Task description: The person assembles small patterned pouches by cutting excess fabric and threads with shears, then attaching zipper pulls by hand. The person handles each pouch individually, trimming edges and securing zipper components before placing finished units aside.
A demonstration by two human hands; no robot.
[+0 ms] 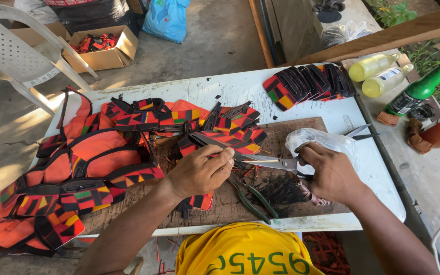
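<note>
Nearest, the left hand (199, 170) is curled shut around a patterned fabric piece (199, 199), thumb and fingers pinching its black-edged upper end while the red lower end hangs out below the palm over the wooden board (301, 133). Just beside it, the right hand (332, 173) is closed through the handles of a pair of scissors (273, 162); the blades point left, almost together, with their tips meeting the fabric at the left fingertips. Green-handled pliers (253, 198) lie on the board between the two wrists, next to a dark heap of trimmings (281, 191). A clear plastic bag (317, 140) sits touching the back of the right hand's knuckles. Farther left, a pile of orange and patterned pouches (77, 173) covers the white table (230, 89). Beyond, a row of finished patterned pieces (306, 81) stands at the table's far edge, with two yellow bottles (378, 74) and a green bottle (418, 91) on the bench to the right. Farthest off are a white plastic chair (16, 51) and a cardboard box (103, 48).
</note>
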